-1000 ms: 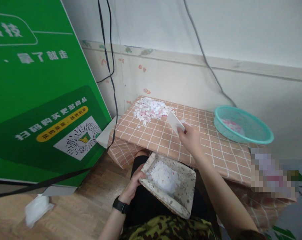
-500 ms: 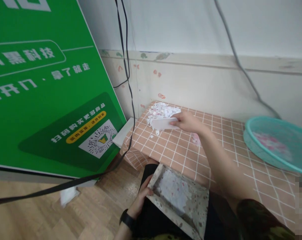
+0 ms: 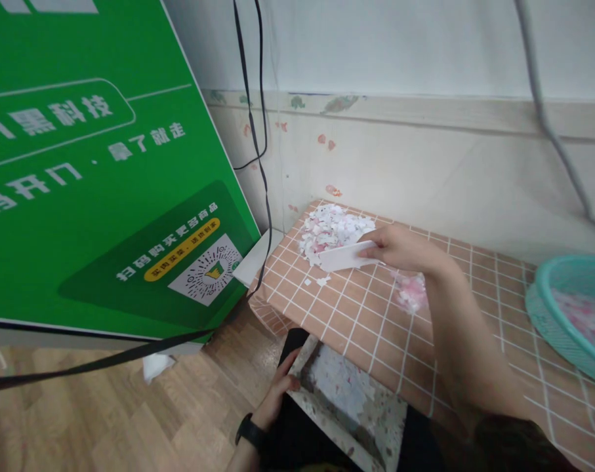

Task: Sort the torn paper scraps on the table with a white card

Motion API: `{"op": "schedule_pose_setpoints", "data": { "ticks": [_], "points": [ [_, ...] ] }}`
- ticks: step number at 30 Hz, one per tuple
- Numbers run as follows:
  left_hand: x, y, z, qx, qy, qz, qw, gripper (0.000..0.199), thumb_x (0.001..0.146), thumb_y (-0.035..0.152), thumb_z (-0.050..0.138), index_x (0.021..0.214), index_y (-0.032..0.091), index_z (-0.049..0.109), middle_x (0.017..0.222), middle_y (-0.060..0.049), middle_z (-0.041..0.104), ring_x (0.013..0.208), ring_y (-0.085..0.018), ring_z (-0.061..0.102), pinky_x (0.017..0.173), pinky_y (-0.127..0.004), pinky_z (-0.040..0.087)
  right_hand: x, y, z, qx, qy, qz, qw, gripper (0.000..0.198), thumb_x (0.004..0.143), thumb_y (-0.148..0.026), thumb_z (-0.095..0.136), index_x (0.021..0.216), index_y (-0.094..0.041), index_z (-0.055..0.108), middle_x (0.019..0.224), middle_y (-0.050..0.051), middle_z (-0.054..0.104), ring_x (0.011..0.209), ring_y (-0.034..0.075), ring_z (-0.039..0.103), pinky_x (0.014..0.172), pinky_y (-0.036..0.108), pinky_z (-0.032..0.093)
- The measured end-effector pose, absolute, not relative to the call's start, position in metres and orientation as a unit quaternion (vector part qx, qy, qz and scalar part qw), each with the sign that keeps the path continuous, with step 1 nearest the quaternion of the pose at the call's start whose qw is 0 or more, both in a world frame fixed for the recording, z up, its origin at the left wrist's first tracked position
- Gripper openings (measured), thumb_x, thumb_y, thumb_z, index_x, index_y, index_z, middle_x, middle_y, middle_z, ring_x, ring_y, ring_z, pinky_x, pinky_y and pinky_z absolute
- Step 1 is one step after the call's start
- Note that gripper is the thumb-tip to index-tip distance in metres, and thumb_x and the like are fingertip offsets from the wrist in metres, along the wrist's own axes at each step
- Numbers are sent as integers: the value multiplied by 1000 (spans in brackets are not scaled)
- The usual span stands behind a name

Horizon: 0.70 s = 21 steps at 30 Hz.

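Observation:
My right hand (image 3: 400, 247) pinches a flat white card (image 3: 345, 255) by its right end, holding it on edge over the table. Just behind the card lies a heap of white paper scraps (image 3: 329, 226) with a few pink bits among them. Two small scraps (image 3: 323, 280) lie loose in front of the heap. My left hand (image 3: 281, 385) grips the left wall of a speckled, worn shallow tray (image 3: 327, 419), which is tilted over my lap below the table edge. The tray's inside shows pale patches and small flecks.
A brown checked tablecloth covers the table (image 3: 366, 314). Pink and white scraps (image 3: 410, 292) lie near my right forearm. At the right stands a turquoise basket (image 3: 548, 314) holding pink-white pieces. A green sign panel (image 3: 130, 196) and hanging black cables (image 3: 260, 157) border the left.
The view has shifted, so the table and heap appear farther right and more of the pink scraps shows. The card is still in my right hand, the tray in my left.

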State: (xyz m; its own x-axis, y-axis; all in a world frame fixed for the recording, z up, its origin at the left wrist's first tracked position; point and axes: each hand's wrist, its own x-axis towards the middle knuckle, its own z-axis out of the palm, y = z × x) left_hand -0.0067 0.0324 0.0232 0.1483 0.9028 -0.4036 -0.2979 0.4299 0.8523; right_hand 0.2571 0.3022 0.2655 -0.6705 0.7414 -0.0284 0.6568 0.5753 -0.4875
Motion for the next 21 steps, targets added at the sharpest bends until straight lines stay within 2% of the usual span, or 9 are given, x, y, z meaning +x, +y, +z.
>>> {"op": "schedule_pose_setpoints", "data": {
  "ticks": [5,11,16,21],
  "points": [
    [-2,37,22,329,492,423,687,69,68,19,52,136,25,55,134,-4,62,129,-36,44,110,-51,27,254,312,251,-410,-875,235,107,22,83,-30,54,72,-17,68,64,1,63,60,14,53,60,27,36],
    [4,42,22,341,486,427,682,64,69,21,53,132,23,57,132,-6,63,128,-36,46,110,-52,27,262,316,249,-382,-865,309,102,23,81,-34,55,82,-18,71,72,1,67,65,15,58,60,26,40],
    [6,44,25,349,485,432,675,61,69,22,53,130,23,59,132,-5,63,127,-36,47,110,-51,27,266,320,246,-399,-867,284,91,24,80,-35,56,80,-17,71,69,2,66,64,15,57,60,27,40],
    [7,44,29,336,482,439,680,60,70,21,53,130,22,59,129,-5,65,124,-35,50,107,-49,31,268,321,243,-373,-864,324,92,25,82,-37,56,84,-18,73,73,1,67,66,15,58,61,26,40]
  ]
}}
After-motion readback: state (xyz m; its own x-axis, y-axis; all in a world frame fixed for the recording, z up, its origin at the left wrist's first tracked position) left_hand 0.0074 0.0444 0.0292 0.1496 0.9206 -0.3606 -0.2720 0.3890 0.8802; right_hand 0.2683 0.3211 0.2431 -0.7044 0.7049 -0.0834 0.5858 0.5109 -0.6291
